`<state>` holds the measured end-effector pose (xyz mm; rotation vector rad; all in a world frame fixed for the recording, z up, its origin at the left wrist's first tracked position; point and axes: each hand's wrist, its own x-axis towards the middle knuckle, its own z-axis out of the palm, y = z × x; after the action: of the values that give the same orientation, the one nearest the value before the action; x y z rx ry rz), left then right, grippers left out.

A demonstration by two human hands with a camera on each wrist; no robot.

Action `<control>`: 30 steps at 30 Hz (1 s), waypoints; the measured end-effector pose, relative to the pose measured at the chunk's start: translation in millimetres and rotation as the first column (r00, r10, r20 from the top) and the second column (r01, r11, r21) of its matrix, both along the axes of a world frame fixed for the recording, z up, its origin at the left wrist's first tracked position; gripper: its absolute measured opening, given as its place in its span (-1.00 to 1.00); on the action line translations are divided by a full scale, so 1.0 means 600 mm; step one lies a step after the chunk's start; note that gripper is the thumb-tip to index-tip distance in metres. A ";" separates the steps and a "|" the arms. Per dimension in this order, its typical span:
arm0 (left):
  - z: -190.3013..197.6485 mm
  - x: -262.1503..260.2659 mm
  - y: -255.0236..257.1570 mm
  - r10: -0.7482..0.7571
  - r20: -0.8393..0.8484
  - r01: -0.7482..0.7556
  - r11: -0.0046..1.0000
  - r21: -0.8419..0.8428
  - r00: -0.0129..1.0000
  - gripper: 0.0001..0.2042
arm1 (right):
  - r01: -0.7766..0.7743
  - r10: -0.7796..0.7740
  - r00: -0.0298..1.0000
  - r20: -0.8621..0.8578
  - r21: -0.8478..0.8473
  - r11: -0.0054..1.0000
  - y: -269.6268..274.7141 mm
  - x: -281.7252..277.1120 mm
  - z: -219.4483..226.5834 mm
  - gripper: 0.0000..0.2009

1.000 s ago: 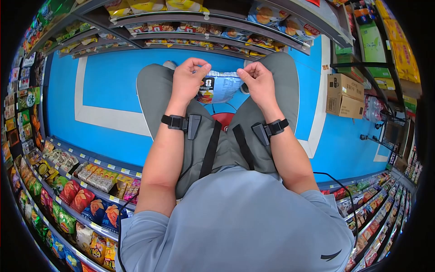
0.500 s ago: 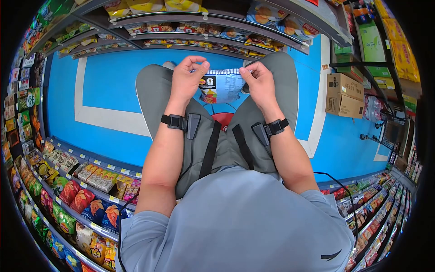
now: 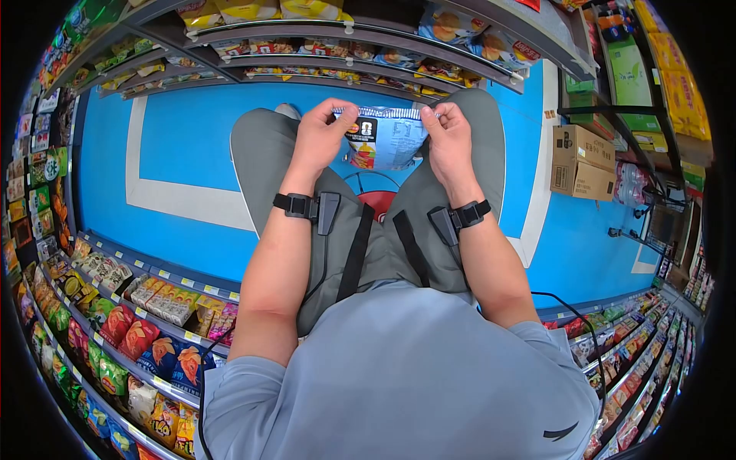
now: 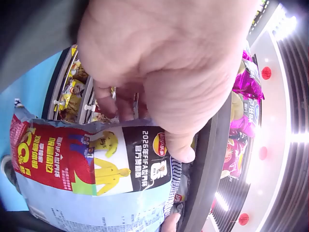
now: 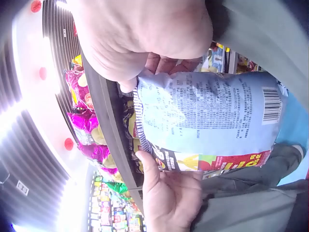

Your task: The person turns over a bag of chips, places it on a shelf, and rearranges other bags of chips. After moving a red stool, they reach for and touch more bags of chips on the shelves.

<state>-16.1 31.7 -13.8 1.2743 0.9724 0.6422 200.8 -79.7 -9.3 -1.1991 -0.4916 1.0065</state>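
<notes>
A light blue snack bag (image 3: 395, 142) hangs between both hands above the lap, its striped top seam uppermost. The left hand (image 3: 316, 142) pinches the seam's left corner, and the right hand (image 3: 451, 146) pinches the right corner. In the left wrist view, the thumb of the left hand (image 4: 164, 72) presses on the bag (image 4: 111, 179) beside a black printed panel. Small print and a barcode cover the bag (image 5: 207, 116) in the right wrist view, with the right hand (image 5: 145, 38) at one corner of the seam.
Shelves of snack bags stand in front (image 3: 307, 32) and behind at the lower left (image 3: 169, 360). A cardboard box (image 3: 584, 162) sits on the blue floor (image 3: 192, 146) at the right. The person's legs (image 3: 264, 149) are bent on both sides of the bag.
The right hand has moved a little to the right, and the hands are farther apart. The bag's top seam is stretched wider, and its printed face shows more fully.
</notes>
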 end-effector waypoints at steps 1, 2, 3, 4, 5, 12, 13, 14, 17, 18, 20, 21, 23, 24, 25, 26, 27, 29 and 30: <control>-0.004 0.000 0.001 0.041 -0.016 -0.041 0.999 0.026 0.999 -0.71 | -0.010 0.010 1.000 0.003 -0.001 1.000 0.000 0.001 -0.002 -0.80; -0.009 0.000 0.000 0.041 -0.016 -0.041 0.999 0.025 0.999 -0.71 | -0.021 0.021 1.000 0.005 -0.002 1.000 -0.001 0.002 -0.004 -0.80; -0.002 0.002 -0.001 0.065 0.030 -0.065 0.998 0.013 0.997 -0.69 | -0.021 0.021 1.000 0.005 -0.002 1.000 -0.001 0.001 -0.003 -0.80; 0.002 0.003 -0.002 0.088 0.076 -0.088 0.996 0.000 0.993 -0.67 | -0.044 0.044 0.999 0.005 0.002 0.999 -0.001 0.001 -0.001 -0.80; 0.002 0.002 -0.001 0.088 0.076 -0.089 0.996 0.000 0.993 -0.67 | -0.066 0.066 0.998 0.005 0.006 0.998 -0.001 0.000 0.001 -0.80; 0.004 -0.002 0.001 0.159 0.175 -0.142 0.984 -0.106 0.972 -0.65 | -0.153 0.153 0.988 0.020 -0.020 0.988 0.000 -0.009 0.019 -0.83; 0.005 -0.002 0.001 0.176 0.195 -0.153 0.980 -0.128 0.965 -0.65 | -0.143 0.143 0.989 0.021 -0.024 0.989 0.001 -0.009 0.019 -0.84; 0.007 -0.001 0.000 0.176 0.195 -0.153 0.980 -0.128 0.965 -0.65 | -0.133 0.134 0.991 0.023 -0.028 0.991 0.001 -0.008 0.018 -0.85; 0.013 0.003 -0.001 0.249 0.223 -0.217 0.963 -0.160 0.942 -0.64 | -0.085 0.086 0.994 0.068 -0.024 0.996 -0.001 -0.003 0.005 -0.86; 0.009 0.003 0.000 0.250 0.225 -0.218 0.963 -0.155 0.942 -0.64 | -0.085 0.086 0.994 0.068 -0.024 0.996 -0.002 -0.002 0.003 -0.86; 0.005 0.003 0.000 0.250 0.228 -0.220 0.964 -0.150 0.941 -0.64 | -0.066 0.069 0.993 0.098 -0.028 0.997 -0.003 0.000 0.000 -0.86; 0.004 0.005 0.000 0.251 0.241 -0.216 0.963 -0.162 0.938 -0.64 | -0.066 0.069 0.993 0.098 -0.028 0.997 -0.003 0.000 0.000 -0.86; 0.001 0.005 0.000 0.251 0.255 -0.212 0.962 -0.173 0.934 -0.64 | -0.060 0.064 0.991 0.119 -0.039 0.997 -0.004 0.000 0.001 -0.86; 0.000 0.005 0.001 0.256 0.258 -0.214 0.960 -0.181 0.931 -0.64 | -0.060 0.064 0.991 0.119 -0.039 0.997 -0.003 0.000 0.002 -0.86; -0.001 0.005 0.002 0.261 0.262 -0.216 0.958 -0.189 0.929 -0.65 | -0.076 0.078 0.992 0.099 -0.028 0.997 -0.003 0.000 0.003 -0.84; -0.001 0.005 0.002 0.260 0.261 -0.215 0.958 -0.189 0.929 -0.65 | -0.092 0.093 0.992 0.080 -0.016 0.996 -0.003 0.000 0.004 -0.82; 0.004 0.006 0.000 0.282 0.268 -0.230 0.950 -0.211 0.921 -0.66 | -0.092 0.093 0.993 0.079 -0.016 0.996 -0.003 -0.002 0.005 -0.82; 0.006 0.005 0.000 0.303 0.274 -0.243 0.942 -0.232 0.913 -0.66 | -0.192 0.224 0.953 0.203 -0.167 0.967 -0.002 -0.008 0.008 -0.60; 0.004 0.002 0.002 0.295 0.291 -0.219 0.939 -0.264 0.910 -0.69 | -0.191 0.223 0.953 0.203 -0.167 0.967 -0.003 -0.010 0.005 -0.60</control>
<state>-15.0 32.7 -11.4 0.8091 0.9130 0.8915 195.1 -81.4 -6.1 -1.4205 -0.7416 1.1085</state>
